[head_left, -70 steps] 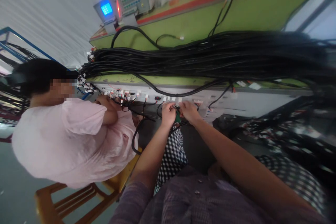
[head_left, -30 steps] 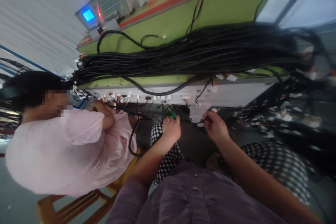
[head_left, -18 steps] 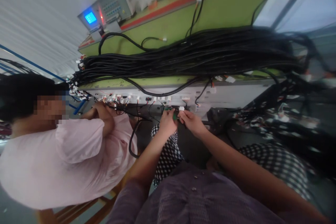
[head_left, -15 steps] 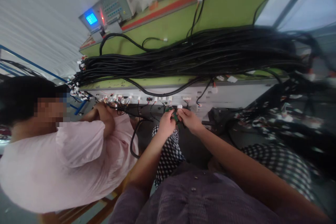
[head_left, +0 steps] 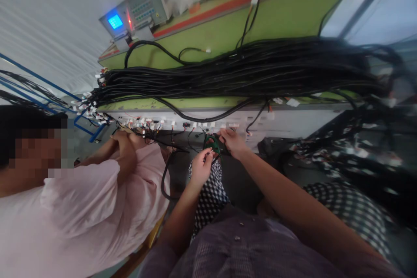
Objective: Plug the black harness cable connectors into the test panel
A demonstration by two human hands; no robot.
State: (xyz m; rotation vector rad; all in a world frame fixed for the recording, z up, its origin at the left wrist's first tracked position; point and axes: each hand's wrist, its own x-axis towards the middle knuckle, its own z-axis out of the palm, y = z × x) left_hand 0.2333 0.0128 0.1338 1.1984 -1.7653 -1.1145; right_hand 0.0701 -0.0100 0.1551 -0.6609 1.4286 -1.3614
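My left hand [head_left: 201, 167] is pinched in front of the panel, above the checked trousers; a small pale, thin piece shows at its fingertips, too small to name. My right hand [head_left: 233, 143] is closed up against the lower edge of the white panel [head_left: 302, 122], right beside a row of white connectors [head_left: 194, 125]. What its fingers hold is hidden. Between and below the two hands shows a green strapped thing [head_left: 213, 142], which looks like a sandal. Thin dark wires [head_left: 190, 139] hang from the connectors left of my hands.
A thick bundle of black cables [head_left: 228, 71] lies along the green bench [head_left: 293, 13]. A tester with a lit blue screen [head_left: 115, 21] stands at the back left. On the left sits a person in pink [head_left: 87, 208], hands near the panel. Wire harnesses [head_left: 352, 152] hang at right.
My left hand has moved down and left, away from my right hand. My right hand has shifted slightly up and right against the panel. The person at left has shifted left and lower in view.
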